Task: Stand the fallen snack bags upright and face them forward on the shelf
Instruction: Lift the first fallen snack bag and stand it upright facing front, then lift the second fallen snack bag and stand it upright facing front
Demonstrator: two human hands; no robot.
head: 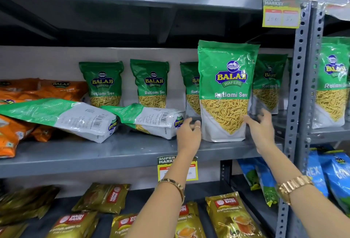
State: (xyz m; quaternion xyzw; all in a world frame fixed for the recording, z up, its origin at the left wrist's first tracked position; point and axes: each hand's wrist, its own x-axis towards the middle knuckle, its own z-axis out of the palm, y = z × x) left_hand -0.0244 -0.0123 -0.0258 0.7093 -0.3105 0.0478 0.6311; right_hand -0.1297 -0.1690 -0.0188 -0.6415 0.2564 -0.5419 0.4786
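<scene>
The left hand sits at the lower left edge of a standing green Ratlami Sev bag, fingers loosely curled and apart, a ring on one finger; whether the fingertips actually touch the bag I cannot tell. The right hand is at the bag's lower right edge, fingers spread open, the tips at or just beside the pack without any grip closed on it. A gold bangle circles the left wrist and a gold watch the right. The bag between the hands stands upright at the front of the grey metal shelf, its printed face turned outward. Behind it, along the back wall, more green bags of the same kind stand upright, among them one at the far left and one next to it. To the left of the hands two green bags lie fallen with their white, barcoded backs up: the nearer one just beside the left hand, the farther one resting partly over orange bags heaped at the shelf's left end. A yellow price tag hangs on the shelf lip behind the left forearm. On the shelf below lie gold tea packs, and blue bags show lower right.
</scene>
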